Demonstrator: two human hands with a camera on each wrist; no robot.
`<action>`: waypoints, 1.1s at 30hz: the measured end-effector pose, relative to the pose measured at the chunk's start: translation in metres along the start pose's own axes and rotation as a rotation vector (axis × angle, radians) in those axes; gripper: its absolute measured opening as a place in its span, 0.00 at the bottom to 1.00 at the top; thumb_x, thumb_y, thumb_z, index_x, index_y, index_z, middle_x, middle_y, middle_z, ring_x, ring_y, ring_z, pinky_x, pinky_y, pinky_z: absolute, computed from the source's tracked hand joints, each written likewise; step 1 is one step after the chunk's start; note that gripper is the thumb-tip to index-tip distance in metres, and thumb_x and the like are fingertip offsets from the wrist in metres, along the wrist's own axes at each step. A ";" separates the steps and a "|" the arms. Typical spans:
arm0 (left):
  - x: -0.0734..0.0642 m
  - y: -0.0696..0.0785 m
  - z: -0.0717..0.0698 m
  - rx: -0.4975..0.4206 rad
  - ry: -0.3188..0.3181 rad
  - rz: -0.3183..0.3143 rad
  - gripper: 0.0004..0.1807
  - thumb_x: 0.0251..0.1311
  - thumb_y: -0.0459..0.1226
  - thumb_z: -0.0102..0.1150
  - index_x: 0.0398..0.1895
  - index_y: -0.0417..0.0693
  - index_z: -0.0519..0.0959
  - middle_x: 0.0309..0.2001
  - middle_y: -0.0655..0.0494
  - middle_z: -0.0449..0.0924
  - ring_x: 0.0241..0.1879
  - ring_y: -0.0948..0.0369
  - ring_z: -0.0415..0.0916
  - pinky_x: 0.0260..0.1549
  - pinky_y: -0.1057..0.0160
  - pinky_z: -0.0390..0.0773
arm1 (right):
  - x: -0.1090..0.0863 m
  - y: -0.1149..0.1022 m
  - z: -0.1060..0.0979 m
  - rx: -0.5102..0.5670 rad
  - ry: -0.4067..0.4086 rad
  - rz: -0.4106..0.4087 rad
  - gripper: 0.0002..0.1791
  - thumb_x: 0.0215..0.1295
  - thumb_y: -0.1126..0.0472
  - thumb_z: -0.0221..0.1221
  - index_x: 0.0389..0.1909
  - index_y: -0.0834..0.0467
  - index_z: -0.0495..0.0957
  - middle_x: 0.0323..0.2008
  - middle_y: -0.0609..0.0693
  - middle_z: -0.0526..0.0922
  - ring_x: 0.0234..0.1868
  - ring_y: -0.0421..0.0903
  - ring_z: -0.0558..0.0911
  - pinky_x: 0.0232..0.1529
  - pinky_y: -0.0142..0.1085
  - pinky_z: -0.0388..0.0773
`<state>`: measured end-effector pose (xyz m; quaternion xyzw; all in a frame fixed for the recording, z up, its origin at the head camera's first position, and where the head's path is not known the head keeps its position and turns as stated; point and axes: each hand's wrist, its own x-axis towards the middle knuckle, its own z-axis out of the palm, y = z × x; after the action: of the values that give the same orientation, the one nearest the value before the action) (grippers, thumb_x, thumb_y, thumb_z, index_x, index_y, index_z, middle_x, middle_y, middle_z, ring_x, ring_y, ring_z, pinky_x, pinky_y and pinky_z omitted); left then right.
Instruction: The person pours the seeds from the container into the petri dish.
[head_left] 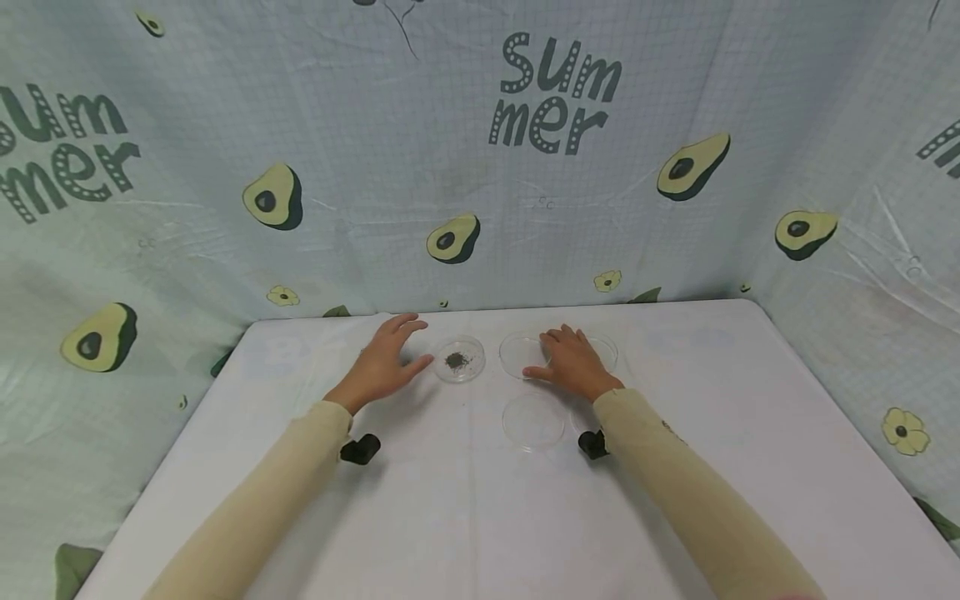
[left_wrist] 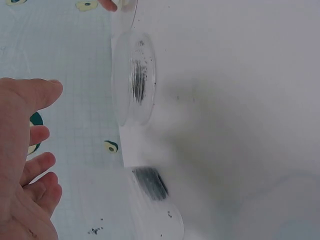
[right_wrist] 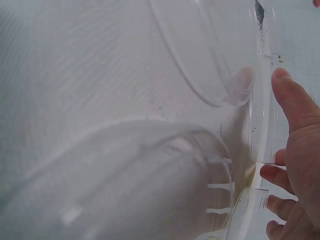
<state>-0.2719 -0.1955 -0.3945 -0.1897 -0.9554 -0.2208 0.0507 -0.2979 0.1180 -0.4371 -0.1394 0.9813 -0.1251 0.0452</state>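
A clear round dish (head_left: 472, 347) holds a small heap of dark, fine bits (head_left: 456, 361). My left hand (head_left: 381, 363) hovers to its left, thumb toward the rim, fingers loosely spread and holding nothing. Several more clear dishes lie to the right. Over the two back ones, a left one (head_left: 513, 357) and a partly covered right one (head_left: 609, 352), reaches my right hand (head_left: 576, 363). Its fingers are relaxed, close to the dish edges in the right wrist view; contact is hard to tell. Nearer to me lies another clear dish (head_left: 533, 423); one beside it is partly hidden by the right sleeve.
In the left wrist view, a clear, see-through item with a dark patch (left_wrist: 151, 183) lies near the table's back edge; its kind is unclear. A few loose specks dot the white tabletop (head_left: 480, 517). A printed curtain (head_left: 360, 167) hangs behind and at both sides.
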 end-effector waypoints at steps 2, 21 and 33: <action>-0.001 -0.003 -0.002 0.004 0.009 -0.004 0.31 0.62 0.45 0.61 0.66 0.44 0.67 0.72 0.44 0.59 0.72 0.46 0.55 0.69 0.42 0.61 | 0.000 0.001 0.001 -0.001 0.006 -0.003 0.47 0.58 0.36 0.62 0.69 0.64 0.63 0.70 0.60 0.65 0.75 0.60 0.56 0.75 0.55 0.47; -0.007 -0.024 -0.003 0.071 0.090 -0.066 0.31 0.61 0.45 0.62 0.65 0.44 0.68 0.70 0.42 0.61 0.71 0.45 0.54 0.70 0.39 0.51 | 0.002 0.003 0.002 -0.015 0.012 -0.026 0.47 0.58 0.36 0.61 0.69 0.64 0.64 0.69 0.60 0.66 0.75 0.61 0.57 0.75 0.56 0.48; -0.007 -0.036 -0.005 0.031 0.130 -0.127 0.36 0.58 0.46 0.65 0.67 0.42 0.65 0.72 0.41 0.57 0.72 0.43 0.51 0.70 0.36 0.46 | 0.002 0.003 0.002 0.027 0.007 0.000 0.47 0.57 0.37 0.63 0.69 0.63 0.63 0.70 0.60 0.65 0.75 0.59 0.57 0.75 0.54 0.48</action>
<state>-0.2790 -0.2300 -0.4059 -0.1129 -0.9634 -0.2208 0.1015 -0.3006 0.1197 -0.4401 -0.1385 0.9796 -0.1388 0.0437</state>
